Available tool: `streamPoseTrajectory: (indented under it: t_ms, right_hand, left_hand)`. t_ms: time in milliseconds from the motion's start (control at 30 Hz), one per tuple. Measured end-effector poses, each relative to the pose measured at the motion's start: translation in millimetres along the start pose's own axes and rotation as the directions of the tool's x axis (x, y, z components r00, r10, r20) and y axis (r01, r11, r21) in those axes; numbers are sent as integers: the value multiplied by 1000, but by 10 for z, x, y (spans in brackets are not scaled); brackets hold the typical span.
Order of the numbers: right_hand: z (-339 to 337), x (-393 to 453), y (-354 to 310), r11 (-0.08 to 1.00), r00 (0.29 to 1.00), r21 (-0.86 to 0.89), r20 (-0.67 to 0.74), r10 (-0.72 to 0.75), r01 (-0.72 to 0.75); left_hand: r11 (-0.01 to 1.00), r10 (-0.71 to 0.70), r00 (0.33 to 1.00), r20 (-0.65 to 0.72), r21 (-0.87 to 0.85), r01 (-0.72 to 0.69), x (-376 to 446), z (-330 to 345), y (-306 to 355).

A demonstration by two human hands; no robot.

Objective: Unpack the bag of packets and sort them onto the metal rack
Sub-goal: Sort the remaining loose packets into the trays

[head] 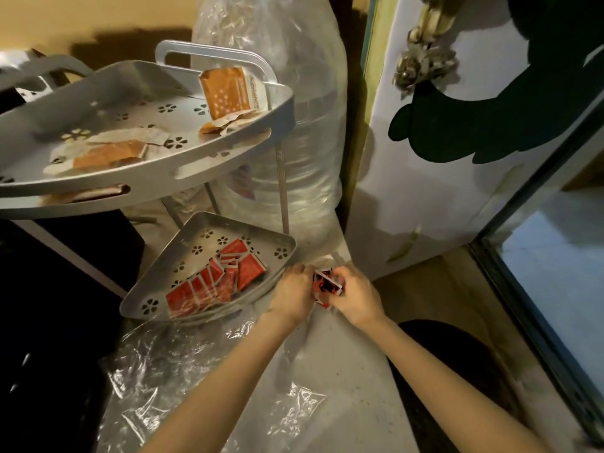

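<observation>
A grey metal rack has an upper shelf (98, 191) holding orange packets (228, 91) and a lower shelf (209, 223) holding several red packets (215, 279). Just right of the lower shelf, my left hand (292, 294) and my right hand (354, 297) together hold a small bunch of red packets (327, 286) between their fingers. A crumpled clear plastic bag (183, 364) lies on the counter below my forearms.
A large clear water bottle (294, 109) stands behind the rack. A white fridge door (441, 191) with a dark sticker is on the right. The pale counter (343, 387) runs under my arms; a dark appliance (49, 322) sits at the left.
</observation>
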State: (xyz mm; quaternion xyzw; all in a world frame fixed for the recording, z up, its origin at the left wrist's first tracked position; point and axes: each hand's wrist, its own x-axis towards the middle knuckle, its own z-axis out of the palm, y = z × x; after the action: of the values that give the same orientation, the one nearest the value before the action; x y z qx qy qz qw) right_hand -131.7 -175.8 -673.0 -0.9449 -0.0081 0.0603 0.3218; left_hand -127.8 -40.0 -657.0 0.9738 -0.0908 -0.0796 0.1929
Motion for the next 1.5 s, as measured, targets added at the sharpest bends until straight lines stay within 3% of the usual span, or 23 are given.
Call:
streamPoseTrajectory:
  t_ms: [167, 433, 733, 967, 1067, 1200, 1333, 1500]
  right_hand:
    - [-13, 53, 41, 979, 995, 183, 60, 82, -92]
    - [-258, -34, -9, 892, 970, 443, 242, -20, -92]
    - [-991, -108, -588, 761, 998, 649, 62, -26, -21]
    - [-1608, -206, -1524, 600, 974, 768, -156, -163, 223]
    - [-1805, -260, -1899, 519, 938, 784, -252, -236, 341]
    - [-1878, -225, -2311, 534, 865, 682, -359, -351, 500]
    - [-1760, -141, -2595, 579, 819, 581, -357, -450, 572]
    - [-1643, -153, -2683, 547, 793, 581, -361, -490, 603]
  left_hand:
    - [998, -55, 998, -23, 22, 55, -25, -57, 21]
    - [990, 28, 999, -26, -135, -32, -138, -370, 61]
    - [978, 121, 957, -263, -132, -160, -537, -1428, 256]
    - [964, 124, 825, -552, -132, -232, -1057, -2287, 437]
    - [958, 69, 714, -697, -153, -241, -1220, -2547, 437]
    - [960, -54, 571, -819, -200, -197, -1234, -2806, 267]
    - [972, -120, 564, -817, -213, -102, -1122, -2907, -9]
    - [958, -148, 509, -848, -250, -137, -1214, -2897, -132]
